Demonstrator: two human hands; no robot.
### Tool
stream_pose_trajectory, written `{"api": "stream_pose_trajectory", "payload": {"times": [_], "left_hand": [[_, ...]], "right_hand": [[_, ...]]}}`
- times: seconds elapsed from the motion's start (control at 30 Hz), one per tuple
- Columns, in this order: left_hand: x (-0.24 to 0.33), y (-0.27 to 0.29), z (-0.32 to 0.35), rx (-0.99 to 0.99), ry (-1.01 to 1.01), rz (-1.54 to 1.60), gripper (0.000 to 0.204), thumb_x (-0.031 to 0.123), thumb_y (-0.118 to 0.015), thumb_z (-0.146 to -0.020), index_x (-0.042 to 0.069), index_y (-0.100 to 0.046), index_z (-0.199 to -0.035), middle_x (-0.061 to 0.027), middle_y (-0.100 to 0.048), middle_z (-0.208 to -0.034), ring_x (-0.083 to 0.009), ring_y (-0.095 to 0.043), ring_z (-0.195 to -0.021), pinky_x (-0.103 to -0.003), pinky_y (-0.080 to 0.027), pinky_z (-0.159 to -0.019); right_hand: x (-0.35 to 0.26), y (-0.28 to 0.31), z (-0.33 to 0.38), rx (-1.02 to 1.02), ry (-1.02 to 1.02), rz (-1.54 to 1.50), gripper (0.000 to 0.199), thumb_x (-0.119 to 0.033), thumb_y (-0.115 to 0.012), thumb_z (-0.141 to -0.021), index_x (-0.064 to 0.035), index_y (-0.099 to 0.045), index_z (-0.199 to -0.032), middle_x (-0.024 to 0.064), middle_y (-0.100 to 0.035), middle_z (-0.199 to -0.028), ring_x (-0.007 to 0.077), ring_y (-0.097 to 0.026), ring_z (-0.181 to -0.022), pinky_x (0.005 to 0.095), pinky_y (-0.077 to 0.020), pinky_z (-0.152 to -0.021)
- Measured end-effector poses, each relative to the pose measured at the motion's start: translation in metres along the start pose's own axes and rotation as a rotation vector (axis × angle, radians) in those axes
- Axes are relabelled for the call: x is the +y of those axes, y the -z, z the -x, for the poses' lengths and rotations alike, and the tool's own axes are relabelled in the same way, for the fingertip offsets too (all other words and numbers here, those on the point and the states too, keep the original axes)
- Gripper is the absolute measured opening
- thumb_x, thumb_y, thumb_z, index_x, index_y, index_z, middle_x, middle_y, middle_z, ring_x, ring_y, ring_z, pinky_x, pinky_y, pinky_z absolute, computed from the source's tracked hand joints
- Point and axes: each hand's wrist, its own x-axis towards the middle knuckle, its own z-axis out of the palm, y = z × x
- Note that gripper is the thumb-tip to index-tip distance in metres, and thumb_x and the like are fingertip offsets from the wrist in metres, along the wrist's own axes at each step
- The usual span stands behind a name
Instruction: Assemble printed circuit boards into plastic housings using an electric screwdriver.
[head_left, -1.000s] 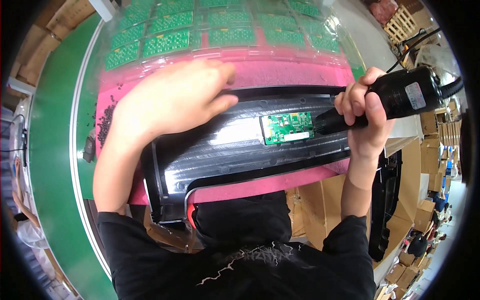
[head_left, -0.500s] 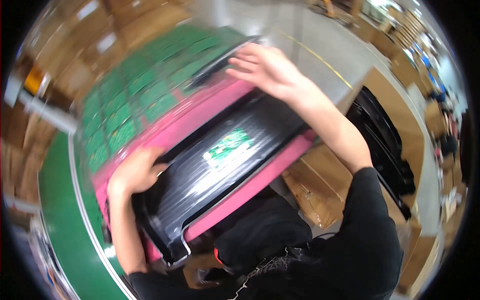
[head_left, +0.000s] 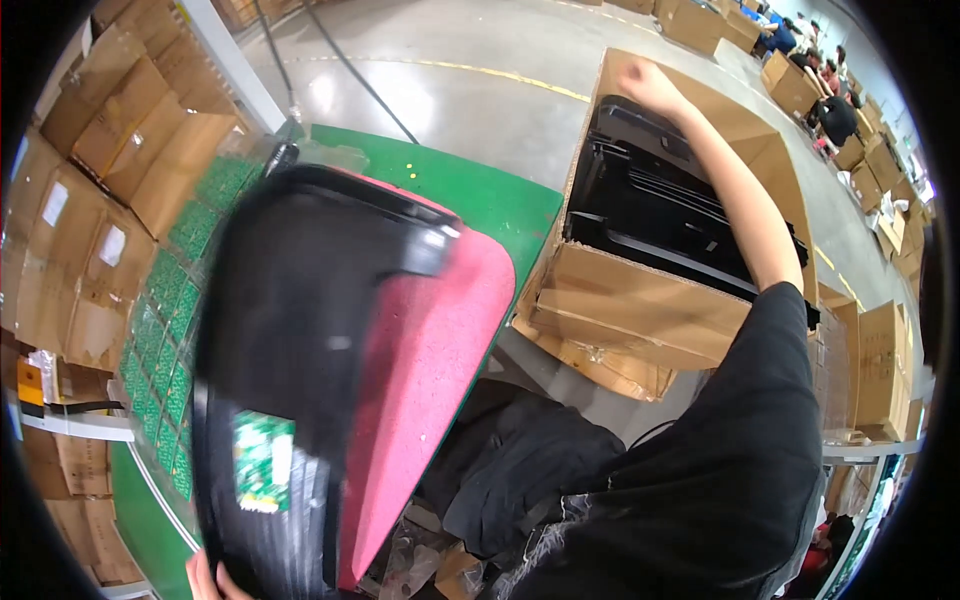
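A long black plastic panel (head_left: 275, 330), blurred by motion, lies at a slant over a pink foam pad (head_left: 440, 340). A green circuit board (head_left: 264, 455) rests on the panel's near part. At the lower edge of the view, my left hand (head_left: 215, 580) is closed on the panel's near end; only some fingers show. My right hand (head_left: 650, 88) is reached out to the far side of an open cardboard box (head_left: 630, 295), just above the black panels (head_left: 680, 200) standing in it. Its fingers are curled, and whether they grip a panel's edge is hidden.
Several green circuit boards (head_left: 160, 345) line the left of the green table (head_left: 470, 185). Cardboard boxes (head_left: 75, 240) are stacked beyond them. Dark cables (head_left: 360, 75) hang across the far side. Black cloth (head_left: 530, 450) lies by the table's near edge. People (head_left: 835, 110) sit far off right.
The view has swung right. The panel has turned from slanting across to pointing away from me. My right hand has left the pad's far side for the box; my left is at the panel's near end.
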Motion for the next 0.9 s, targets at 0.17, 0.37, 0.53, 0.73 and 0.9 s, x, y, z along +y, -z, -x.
{"api": "stream_pose_trajectory", "payload": {"times": [0.17, 0.37, 0.53, 0.73, 0.9], "left_hand": [[-0.103, 0.004, 0.118, 0.717, 0.590, 0.173, 0.026, 0.021, -0.072, -0.085, -0.005, -0.063, -0.087, -0.0119, -0.060, -0.078, -0.0272, -0.055, -0.067, -0.035, -0.045, -0.061], [-0.123, 0.023, 0.158, 0.884, 0.551, -0.102, 0.033, 0.029, -0.074, -0.082, -0.002, -0.063, -0.085, -0.0110, -0.058, -0.080, -0.0264, -0.054, -0.069, -0.035, -0.045, -0.062], [-0.124, 0.033, 0.183, 1.012, 0.475, -0.318, 0.040, 0.038, -0.077, -0.078, 0.001, -0.062, -0.084, -0.0102, -0.056, -0.082, -0.0255, -0.052, -0.072, -0.036, -0.044, -0.063], [-0.127, 0.038, 0.238, 0.655, 0.377, -0.554, 0.036, 0.036, -0.072, -0.079, 0.005, -0.058, -0.092, -0.0163, -0.054, -0.101, -0.0355, -0.050, -0.097, -0.046, -0.043, -0.083], [-0.156, 0.030, 0.266, 0.663, 0.633, -0.367, 0.038, 0.035, -0.072, -0.080, 0.004, -0.057, -0.097, -0.0175, -0.054, -0.106, -0.0351, -0.048, -0.103, -0.047, -0.042, -0.086]], "right_hand": [[0.090, 0.008, 0.066, -0.955, -0.450, 0.622, 0.033, -0.033, -0.068, -0.075, -0.0025, -0.066, -0.087, 0.0103, -0.058, -0.067, 0.0201, -0.055, -0.053, 0.0359, -0.0467, -0.047], [0.097, -0.009, 0.088, -0.901, -0.744, 0.361, 0.030, -0.030, -0.063, -0.079, -0.0176, -0.065, -0.107, 0.0062, -0.060, -0.083, 0.0223, -0.057, -0.071, 0.0419, -0.0510, -0.061], [0.091, -0.008, 0.089, -0.783, -0.458, 0.408, 0.031, -0.027, -0.065, -0.077, -0.0111, -0.064, -0.104, 0.0109, -0.065, -0.086, 0.0262, -0.062, -0.077, 0.0411, -0.0523, -0.068], [-0.056, 0.032, 0.109, -0.304, -0.106, 0.275, 0.019, -0.019, -0.065, -0.081, -0.0027, -0.062, -0.087, 0.0123, -0.065, -0.078, 0.0272, -0.064, -0.074, 0.0372, -0.0504, -0.067], [-0.077, 0.062, 0.140, -0.625, -0.165, 0.327, 0.033, -0.025, -0.076, -0.072, -0.0028, -0.060, -0.089, 0.0099, -0.064, -0.078, 0.0241, -0.063, -0.073, 0.0350, -0.0499, -0.066]]}}
